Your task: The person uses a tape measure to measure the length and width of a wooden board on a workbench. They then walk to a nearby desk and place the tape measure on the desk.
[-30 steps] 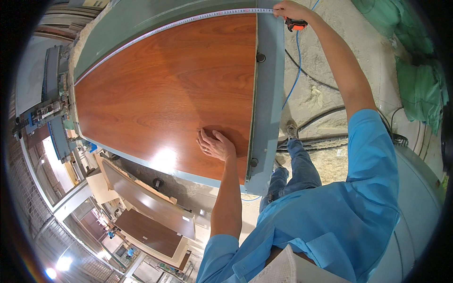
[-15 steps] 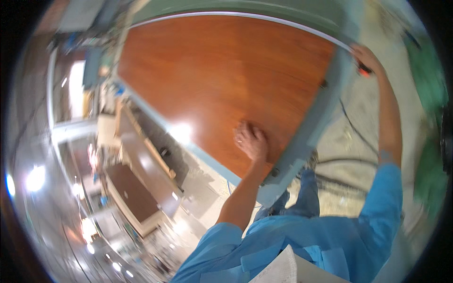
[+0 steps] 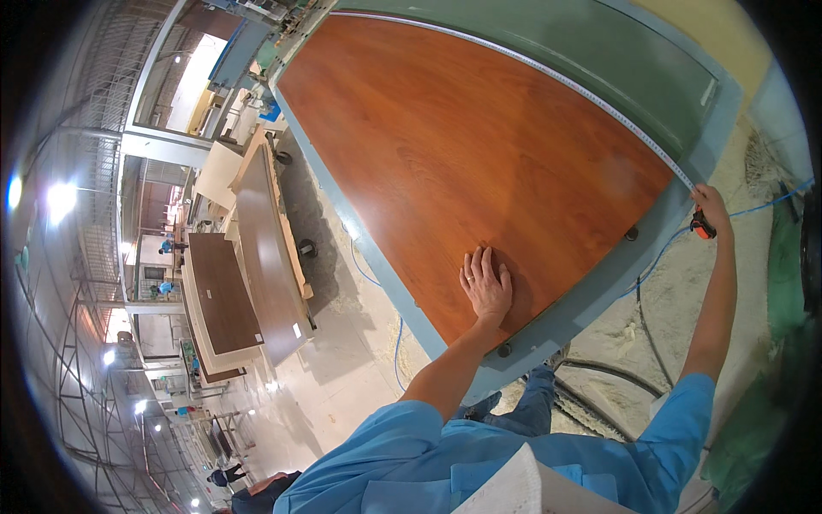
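My left hand [image 3: 486,287] lies open and flat on the large, stiff, heavy reddish-brown laminate panel [image 3: 462,146] atop the grey-green counter [image 3: 591,295], while my right hand [image 3: 709,210] pinches the thin, springy metal tape measure [image 3: 548,73] along its far edge.

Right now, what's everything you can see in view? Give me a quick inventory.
Wood-grain panel: one, reddish brown, flat on the machine table.
Machine table: one, grey-green, under the panel.
Tape measure: one, silver blade stretched along the panel's far edge, orange case at the right.
Hose: one, blue, on the dusty floor at right.
Stacked panels: several, brown, on the left.
Left hand: flat on the panel.
Right hand: holding the tape case.
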Demonstrator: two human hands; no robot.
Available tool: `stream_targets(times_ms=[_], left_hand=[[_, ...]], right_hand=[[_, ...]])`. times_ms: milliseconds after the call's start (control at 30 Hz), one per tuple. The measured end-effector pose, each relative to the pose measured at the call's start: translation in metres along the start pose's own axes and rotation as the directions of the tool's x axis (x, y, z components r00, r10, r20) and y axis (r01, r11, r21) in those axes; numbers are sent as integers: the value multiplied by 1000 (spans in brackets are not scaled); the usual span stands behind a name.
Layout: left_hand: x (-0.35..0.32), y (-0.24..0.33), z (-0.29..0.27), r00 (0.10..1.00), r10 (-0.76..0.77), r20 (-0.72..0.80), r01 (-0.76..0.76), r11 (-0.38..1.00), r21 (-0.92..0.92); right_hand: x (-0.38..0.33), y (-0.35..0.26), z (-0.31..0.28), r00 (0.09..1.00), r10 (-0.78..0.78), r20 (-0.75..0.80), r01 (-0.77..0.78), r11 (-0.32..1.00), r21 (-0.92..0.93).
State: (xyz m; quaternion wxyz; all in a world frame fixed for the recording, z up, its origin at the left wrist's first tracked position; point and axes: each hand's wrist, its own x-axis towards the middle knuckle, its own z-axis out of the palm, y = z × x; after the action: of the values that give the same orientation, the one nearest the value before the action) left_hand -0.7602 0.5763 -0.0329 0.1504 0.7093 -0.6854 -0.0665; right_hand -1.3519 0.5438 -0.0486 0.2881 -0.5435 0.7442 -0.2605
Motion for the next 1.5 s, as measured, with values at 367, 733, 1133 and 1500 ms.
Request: stream_targets(times_ms=[367,733,1133,1500], left_hand=[[4,2,1,1000,26,-15,-25,999,27],[3,-5,6,992,120,-46,-118,992,45],[3,-4,4,996,86,24,-88,994,60],[2,-1,4,992,121,-19,-120,991,57]], right_hand=[[-25,-21,20,990,92,103,-101,991,86],[-30,-28,20,996,82,29,-83,996,45],[-34,-40,21,991,133,4,-133,991,-27],[-39,-41,23,994,106,-35,-108,993,-55]])
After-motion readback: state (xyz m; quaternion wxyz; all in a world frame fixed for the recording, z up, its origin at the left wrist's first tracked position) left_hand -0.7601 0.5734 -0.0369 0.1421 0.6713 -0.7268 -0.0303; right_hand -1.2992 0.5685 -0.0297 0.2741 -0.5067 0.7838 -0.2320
